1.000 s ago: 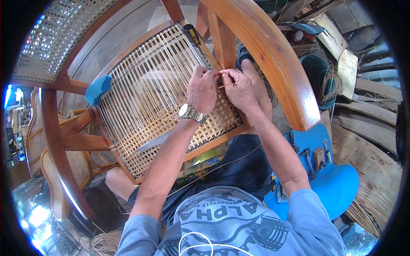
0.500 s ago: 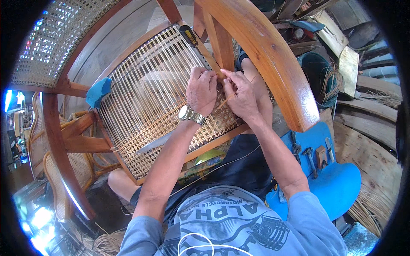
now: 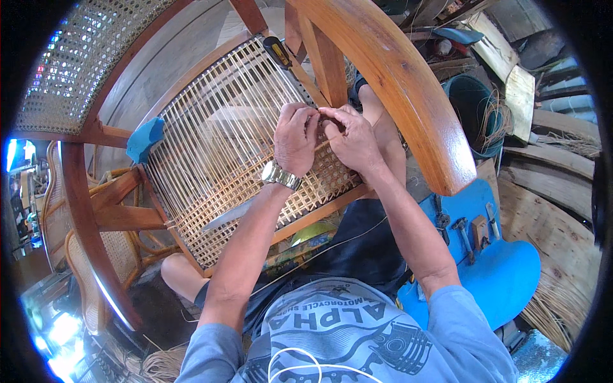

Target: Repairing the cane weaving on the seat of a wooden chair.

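A wooden chair's cane seat [image 3: 211, 127] lies before me, with long parallel strands at the far part and a tighter open weave nearer me. My left hand [image 3: 297, 142], with a metal watch on its wrist, pinches at the seat's right side; what is between its fingers is hidden. Close against it, my right hand [image 3: 351, 142] has thumb and fingers bent together at the seat rail, seemingly on a thin cane strand mostly hidden by the fingers. A screwdriver [image 3: 278, 52] with a black and yellow handle rests beyond them. A flat pointed blade [image 3: 228, 216] lies in the weave.
The curved wooden armrest [image 3: 408, 83] arches over the right side. A blue piece of material [image 3: 145, 139] sits on the seat's left corner. Tools lie on a blue plastic seat [image 3: 491, 268] at right, below a dark green bucket [image 3: 476, 115]. A loose strand [image 3: 345, 242] crosses my lap.
Both hands have shifted slightly left, and their fingertips remain close together. The strand that showed below the right hand's fingers is now largely out of sight.
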Demonstrator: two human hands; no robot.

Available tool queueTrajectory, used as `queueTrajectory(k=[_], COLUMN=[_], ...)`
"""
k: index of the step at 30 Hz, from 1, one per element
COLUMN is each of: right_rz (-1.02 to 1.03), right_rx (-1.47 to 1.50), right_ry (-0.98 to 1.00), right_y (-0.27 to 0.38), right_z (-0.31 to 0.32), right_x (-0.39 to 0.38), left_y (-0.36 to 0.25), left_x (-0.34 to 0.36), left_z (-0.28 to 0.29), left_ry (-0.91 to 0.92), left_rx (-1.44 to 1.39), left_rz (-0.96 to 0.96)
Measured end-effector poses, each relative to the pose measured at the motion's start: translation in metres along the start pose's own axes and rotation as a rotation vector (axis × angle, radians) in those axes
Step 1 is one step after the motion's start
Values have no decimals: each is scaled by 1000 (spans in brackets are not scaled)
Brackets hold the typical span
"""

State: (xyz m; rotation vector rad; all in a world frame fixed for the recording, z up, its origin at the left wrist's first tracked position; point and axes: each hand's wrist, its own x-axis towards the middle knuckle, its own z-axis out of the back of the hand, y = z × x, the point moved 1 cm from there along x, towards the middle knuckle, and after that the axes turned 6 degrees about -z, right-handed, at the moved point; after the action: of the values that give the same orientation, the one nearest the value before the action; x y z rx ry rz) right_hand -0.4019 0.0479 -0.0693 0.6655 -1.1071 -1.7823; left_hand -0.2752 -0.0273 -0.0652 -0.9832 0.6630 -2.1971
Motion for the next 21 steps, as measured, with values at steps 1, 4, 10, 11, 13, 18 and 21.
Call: queueTrajectory(k=[1, 4, 10, 11, 13, 18, 21], right_rz=[-78, -75, -236, -186, -87, 103, 113], right_rx=[80, 89, 390, 398, 196, -57, -77], right_ry=[39, 51, 68, 70, 24, 41, 63], right_y=[0, -2, -11, -11, -10, -3, -2], right_z=[0, -2, -9, -9, -8, 3, 5], right_x=[2, 7, 9, 8, 7, 0, 1], left_y=[0, -1, -3, -3, -3, -1, -1], left_x=[0, -2, -3, -2, -1, 1, -1], left_z=[0, -3, -5, -4, -4, -4, -2], left_ry=[-18, -17, 5, 7, 27, 11, -5], left_rx=[3, 30, 74, 78, 88, 63, 55], left_rz=[-19, 30, 21, 8, 8, 8, -22])
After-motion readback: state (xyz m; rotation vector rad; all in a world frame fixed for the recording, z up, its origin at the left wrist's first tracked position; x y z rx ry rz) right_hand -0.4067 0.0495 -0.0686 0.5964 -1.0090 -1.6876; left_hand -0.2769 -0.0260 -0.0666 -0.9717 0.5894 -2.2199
